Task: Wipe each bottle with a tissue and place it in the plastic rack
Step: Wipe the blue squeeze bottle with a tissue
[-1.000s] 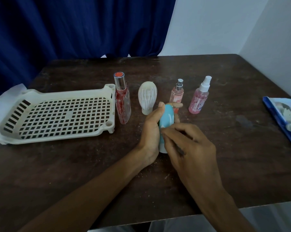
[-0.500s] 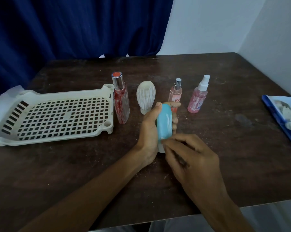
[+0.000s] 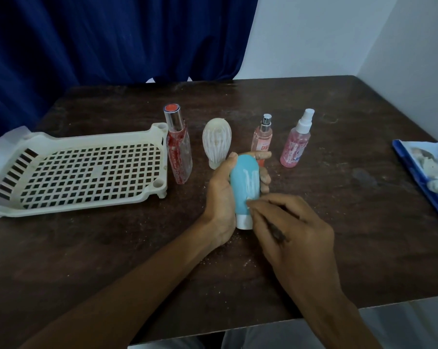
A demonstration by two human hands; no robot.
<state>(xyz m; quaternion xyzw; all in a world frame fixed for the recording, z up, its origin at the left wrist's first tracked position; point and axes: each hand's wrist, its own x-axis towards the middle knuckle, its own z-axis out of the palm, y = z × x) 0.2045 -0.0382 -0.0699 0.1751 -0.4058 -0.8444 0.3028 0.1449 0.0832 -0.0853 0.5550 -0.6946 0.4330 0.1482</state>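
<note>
1. Blue bottle point(image 3: 244, 182): held above the table point(image 3: 339, 222), front centre, tilted, white cap towards you. It's outside the plastic rack point(image 3: 160, 183).
2. Your left hand point(image 3: 220, 197): wrapped round the bottle body, thumb on the left side, fingers on the right side.
3. Your right hand point(image 3: 293, 233): fingers curled, tips against the bottle just above the cap. There's a white speck at the fingertips; I cannot tell if you're pinching a tissue.
4. Rack sits at left on the table, no bottles in it.
5. Standing in a row behind your hands, left to right: red tall bottle point(image 3: 179, 152) just beside the rack corner, white ribbed bottle point(image 3: 216, 144), pink spray with silver top point(image 3: 262, 137), pink spray with white nozzle point(image 3: 294, 147).
6. Blue-edged pack point(image 3: 419, 172) lies at the right table edge, white material on it.
</note>
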